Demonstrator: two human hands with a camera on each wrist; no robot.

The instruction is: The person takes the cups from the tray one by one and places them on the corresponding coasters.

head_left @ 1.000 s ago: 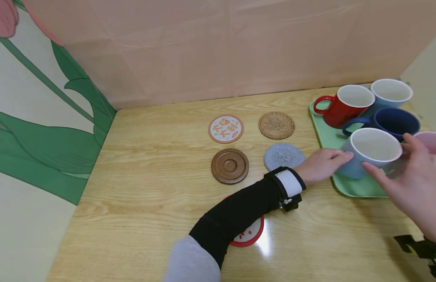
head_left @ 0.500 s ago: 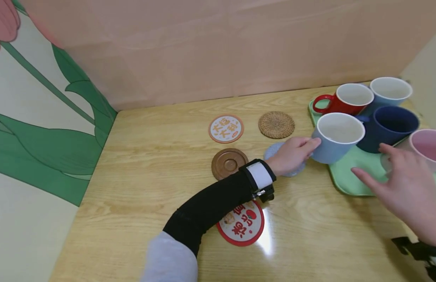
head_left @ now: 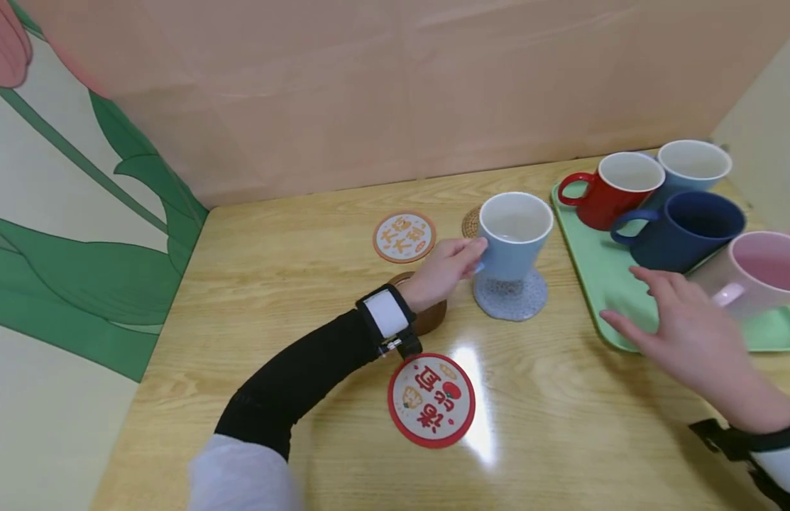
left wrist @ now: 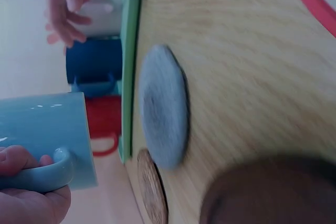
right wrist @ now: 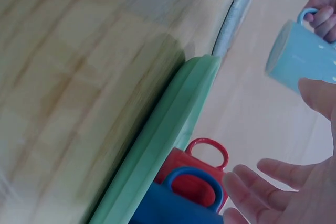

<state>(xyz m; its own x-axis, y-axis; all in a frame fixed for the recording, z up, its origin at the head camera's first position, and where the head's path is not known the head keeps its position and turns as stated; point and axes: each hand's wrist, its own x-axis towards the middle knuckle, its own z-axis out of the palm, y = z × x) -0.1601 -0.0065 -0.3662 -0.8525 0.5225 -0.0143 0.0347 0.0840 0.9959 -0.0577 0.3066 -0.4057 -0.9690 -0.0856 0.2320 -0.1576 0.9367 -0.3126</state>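
A light blue mug (head_left: 513, 238) with a white inside hangs in the air, gripped by its handle in my left hand (head_left: 442, 273). In the left wrist view the fingers curl round the mug's handle (left wrist: 44, 177). Below the mug lies a grey-blue round coaster (head_left: 512, 301). My right hand (head_left: 685, 330) hovers over the front of the green tray (head_left: 631, 284), thumb and fingers spread, holding nothing. Close to it on the tray are a pink mug (head_left: 768, 266) and a dark blue mug (head_left: 695, 227).
Behind on the tray stand a red mug (head_left: 615, 195) and another light blue mug (head_left: 695, 163). A woven coaster (head_left: 470, 223) is partly hidden by the held mug. A brown wooden coaster (head_left: 431, 319) sits beneath my left wrist. Two printed coasters, an orange-rimmed one (head_left: 404, 236) and a red-rimmed one (head_left: 431, 401), lie on the table.
My left hand has lifted the light blue mug off the tray and carried it left, over the grey-blue coaster. My right hand has let go of that mug and shifted slightly left.
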